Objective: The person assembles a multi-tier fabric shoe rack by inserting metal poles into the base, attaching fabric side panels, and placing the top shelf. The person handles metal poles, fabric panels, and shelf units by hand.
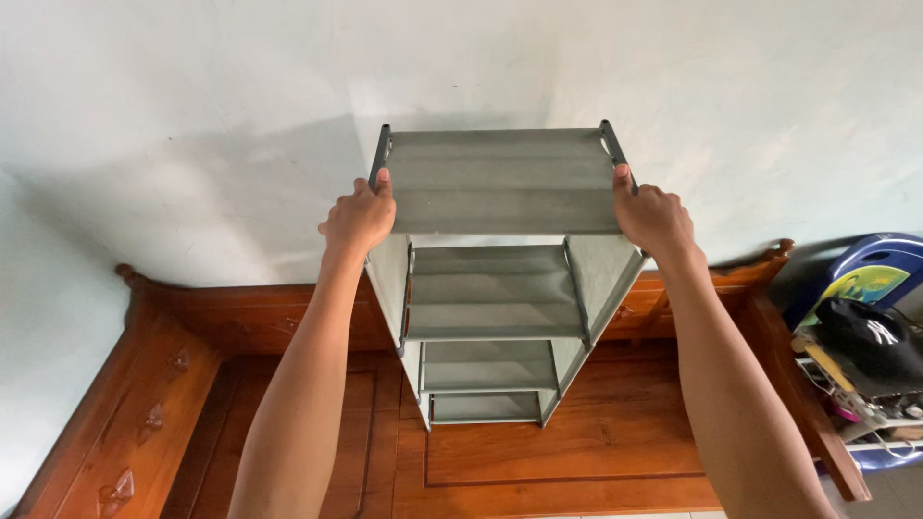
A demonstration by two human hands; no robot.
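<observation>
Fingers (383, 180) gripping grey fabric shelf rack (500, 183), both arms outstretched

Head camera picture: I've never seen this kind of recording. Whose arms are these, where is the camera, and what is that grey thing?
The camera sits on a person's head and looks down, so the two bare arms are the wearer's own. The left hand and right hand each grip a side of the top of a tall grey fabric shelf rack with dark metal tubes. Its lower tiers show beneath. It stands on a carved brown wooden bench against a pale wall. A dark cap lies among clutter at the right.
</observation>
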